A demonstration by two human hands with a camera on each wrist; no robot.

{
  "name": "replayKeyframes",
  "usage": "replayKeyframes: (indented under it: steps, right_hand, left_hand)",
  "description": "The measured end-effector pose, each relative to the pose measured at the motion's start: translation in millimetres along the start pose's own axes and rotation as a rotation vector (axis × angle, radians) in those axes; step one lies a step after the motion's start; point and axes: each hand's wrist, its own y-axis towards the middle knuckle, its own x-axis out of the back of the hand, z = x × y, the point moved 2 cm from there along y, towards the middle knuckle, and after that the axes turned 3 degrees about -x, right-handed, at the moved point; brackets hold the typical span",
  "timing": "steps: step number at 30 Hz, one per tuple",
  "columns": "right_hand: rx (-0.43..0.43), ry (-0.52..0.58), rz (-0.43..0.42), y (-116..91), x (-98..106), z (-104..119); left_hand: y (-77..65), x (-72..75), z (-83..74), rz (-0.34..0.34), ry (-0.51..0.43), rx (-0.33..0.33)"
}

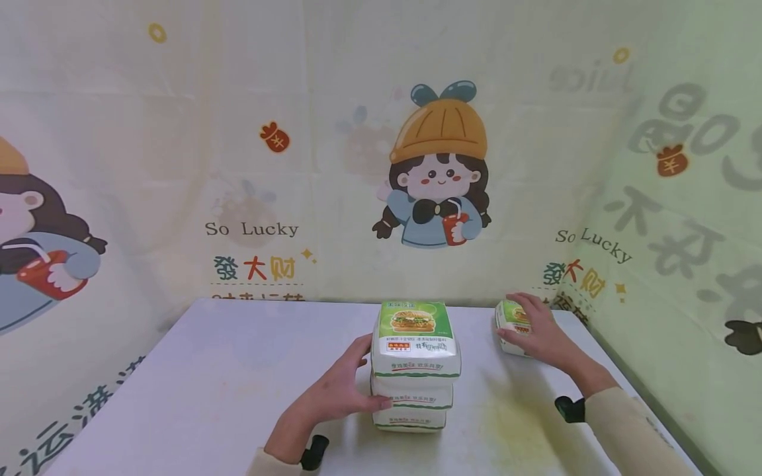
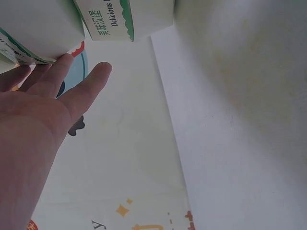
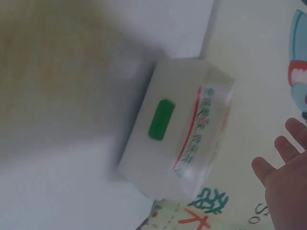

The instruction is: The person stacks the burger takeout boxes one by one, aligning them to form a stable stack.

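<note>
Three white burger boxes stand stacked at the table's middle: a top box (image 1: 415, 357) with a green burger-print lid, a middle box (image 1: 425, 393) and a bottom box (image 1: 411, 420). My left hand (image 1: 333, 391) is at the stack's left side, thumb over the front near the middle box, other fingers along the side. In the left wrist view its fingers look extended beside a box (image 2: 41, 24). At the back right, my right hand (image 1: 544, 336) is spread over another burger box (image 1: 510, 317). In the right wrist view, its fingers are apart from that box (image 3: 182, 129).
The white table (image 1: 238, 370) meets a printed cloth backdrop (image 1: 333, 198) along its back edge. Similar cloth hangs at the left and right sides. The single box sits near the back right corner. Black straps (image 1: 570, 410) show at both wrists.
</note>
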Motion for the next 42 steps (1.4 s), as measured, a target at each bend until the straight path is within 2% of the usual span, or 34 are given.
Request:
replayKeyframes:
  steps: [5, 12, 19, 24, 32, 42]
  right_hand:
    - [0.014, -0.018, -0.017, 2, -2, -16]
    - [-0.018, -0.061, -0.011, 4, -5, -32]
    - [-0.082, -0.138, 0.049, 5, -8, -48]
    - [-0.076, -0.217, 0.066, 5, -8, -59]
    - [-0.068, -0.208, 0.067, 1, -7, -61]
    - [-0.022, -0.212, 0.026, -7, -12, -60]
  left_hand:
    - [0.5, 0.3, -0.1, -0.001, -0.001, -0.001]
    - [0.8, 0.2, 0.6, -0.001, 0.000, -0.001]
    - [0.3, 0.8, -0.9, 0.000, 0.004, -0.020]
    - [0.9, 1.3, -1.6, 0.000, 0.008, -0.025]
    - [2.5, 1.6, -2.2, 0.001, 0.013, -0.042]
    - [0.8, 0.5, -3.1, -0.001, 0.008, -0.011]
